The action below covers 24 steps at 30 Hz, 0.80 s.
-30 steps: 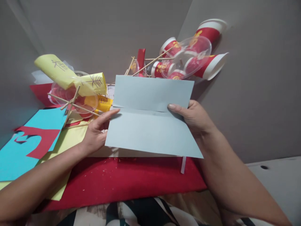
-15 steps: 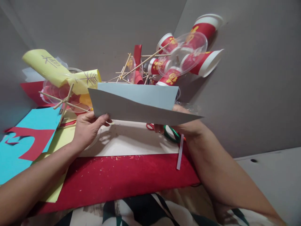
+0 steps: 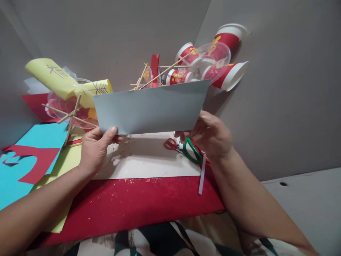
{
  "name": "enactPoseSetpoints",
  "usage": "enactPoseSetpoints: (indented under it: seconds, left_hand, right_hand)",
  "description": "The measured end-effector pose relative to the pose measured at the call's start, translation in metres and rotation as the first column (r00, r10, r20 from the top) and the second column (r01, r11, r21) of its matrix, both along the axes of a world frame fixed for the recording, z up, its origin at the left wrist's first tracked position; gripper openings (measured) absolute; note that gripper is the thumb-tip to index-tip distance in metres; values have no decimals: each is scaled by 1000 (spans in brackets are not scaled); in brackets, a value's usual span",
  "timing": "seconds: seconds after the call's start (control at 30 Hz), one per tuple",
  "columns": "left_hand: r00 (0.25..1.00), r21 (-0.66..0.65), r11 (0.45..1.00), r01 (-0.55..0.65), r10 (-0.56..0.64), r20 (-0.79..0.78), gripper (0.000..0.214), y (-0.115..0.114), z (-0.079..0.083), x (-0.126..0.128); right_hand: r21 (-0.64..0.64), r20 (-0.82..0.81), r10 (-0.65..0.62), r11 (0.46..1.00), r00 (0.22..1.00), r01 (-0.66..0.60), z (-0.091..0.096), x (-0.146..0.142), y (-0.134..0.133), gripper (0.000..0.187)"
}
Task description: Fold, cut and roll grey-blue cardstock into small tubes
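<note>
A pale blue sheet of paper is held up across the middle of the view. My left hand pinches its lower left corner, thumb on the near face and fingers behind. At the lower right corner, my right hand grips the edge, with part of its fingers hidden by the sheet. Below that hand lie green-handled scissors and red-handled scissors. A white board lies beneath the paper.
Red-and-white paper cups joined to a clear plastic disc stand behind at right. Wooden sticks and yellow paper rolls are at left, above turquoise paper. A pale strip lies on the red mat.
The pale blue paper had a front flap hanging loose at an angle; now one flat face shows. My right hand has shifted up to its right edge and shows more fully.
</note>
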<state>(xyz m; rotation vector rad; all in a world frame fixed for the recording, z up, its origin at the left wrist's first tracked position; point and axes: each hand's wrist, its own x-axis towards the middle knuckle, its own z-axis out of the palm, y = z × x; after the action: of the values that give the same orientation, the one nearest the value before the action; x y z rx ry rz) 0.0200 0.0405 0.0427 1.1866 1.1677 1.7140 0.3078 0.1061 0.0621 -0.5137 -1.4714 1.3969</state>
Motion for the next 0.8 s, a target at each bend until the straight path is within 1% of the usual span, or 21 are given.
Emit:
enactPoseSetpoints:
  seconds: [0.03,0.07,0.1,0.13,0.2,0.27,0.3,0.4,0.5,0.57,0.7,0.8]
  left_hand:
    - [1000,8,1000,-12,12,-17,19,-1,-1,0]
    - [999,15,1000,-28,29,-37,19,-2,-1,0]
    - [997,18,999,-48,49,-61,20,-2,-2,-1]
    - [994,20,997,-68,70,-85,21,-3,-3,-1]
    - [986,20,995,-97,99,-133,23,-6,-5,0]
    - [980,25,995,-100,103,-168,24,-9,-5,2]
    - [980,32,995,-92,96,-177,23,-11,-4,3]
    - [984,79,995,-60,72,-163,16,-15,-1,8]
    - [988,155,986,-59,80,-132,20,-19,5,12]
    - [985,190,980,-66,94,-146,19,-21,9,12]
    - [973,222,972,-82,126,-196,13,-24,15,9]
    - [983,209,975,-71,104,-152,20,-24,17,9]
  right_hand:
    - [28,13,22,999,1000,-22,1,1,-1,42]
    - [63,43,17,998,999,-20,1,2,-2,48]
    - [103,91,-16,995,996,6,2,3,-4,49]
    - [147,146,-78,988,986,56,2,3,-5,46]
    - [237,237,-238,954,942,182,4,3,-9,29]
    - [290,246,-357,914,901,283,6,2,-12,14]
    - [294,228,-376,906,898,304,7,2,-13,10]
    - [278,210,-349,917,913,287,10,5,-14,6]
    - [277,218,-340,920,915,277,8,10,-11,7]
    - [251,199,-328,928,924,275,4,11,-8,9]
    - [189,94,-320,935,943,299,-7,7,-3,17]
    - [173,88,-344,929,935,326,-14,3,-2,20]
